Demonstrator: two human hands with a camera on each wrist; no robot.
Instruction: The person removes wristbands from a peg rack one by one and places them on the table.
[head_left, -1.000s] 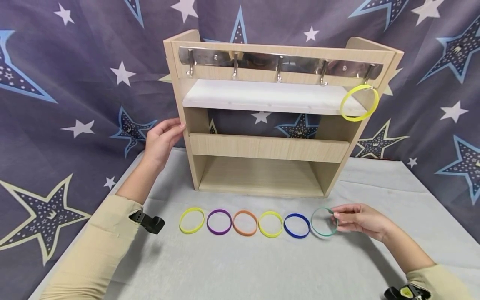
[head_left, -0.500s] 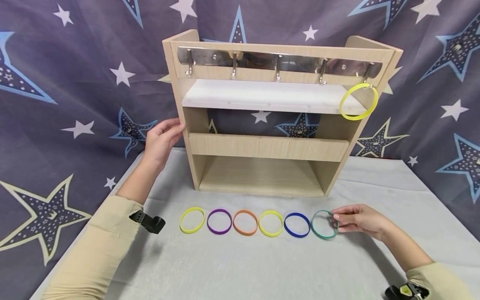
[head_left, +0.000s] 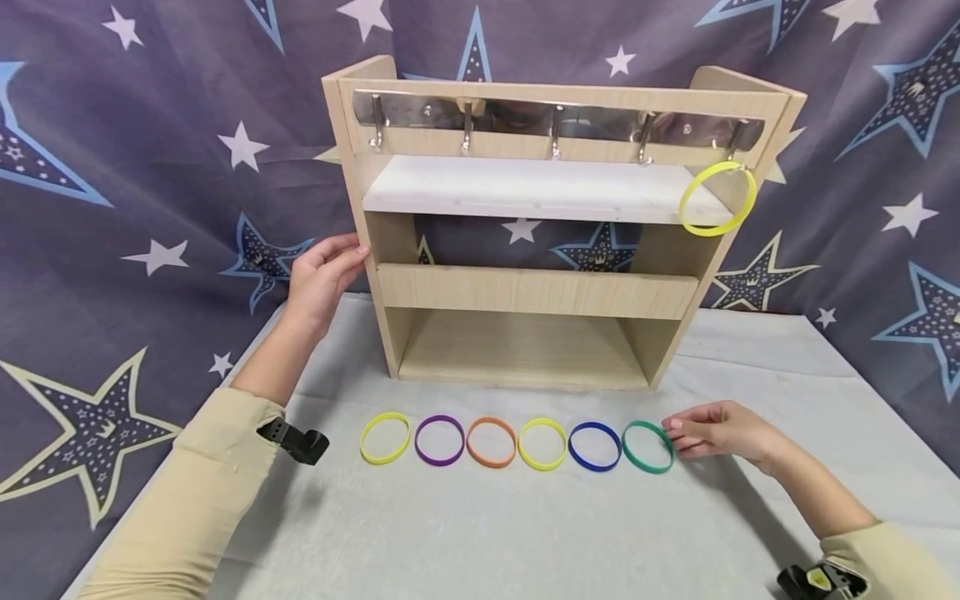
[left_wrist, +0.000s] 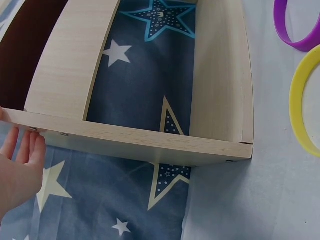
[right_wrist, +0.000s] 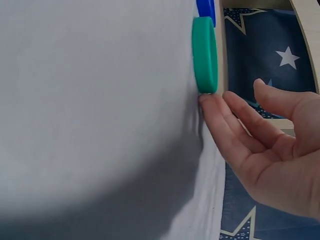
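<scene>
My left hand (head_left: 321,283) rests against the outer left side of a small wooden shelf (head_left: 536,290), its fingers fairly straight and the thumb at the front edge. On the table, a green wristband (head_left: 648,468) lies flat at the right end of a row. My right hand (head_left: 723,433) is just right of it, fingertips right at its rim, thumb spread away in the right wrist view. Leftward from the green wristband lie a blue wristband (head_left: 595,468), a yellow wristband (head_left: 542,467), an orange wristband (head_left: 491,463), a purple wristband (head_left: 439,462) and another yellow wristband (head_left: 385,460).
A metal hook rail (head_left: 600,121) with several hooks runs along the shelf's top front. Another yellow wristband (head_left: 707,232) hangs from its rightmost hook. The shelf stands on a pale tablecloth (head_left: 487,533), before a dark star-patterned curtain (head_left: 187,100).
The green wristband, pinched and tilted before, now lies flat in line with the others. My right hand has let go of it, fingers loosened. The left hand has stayed put.
</scene>
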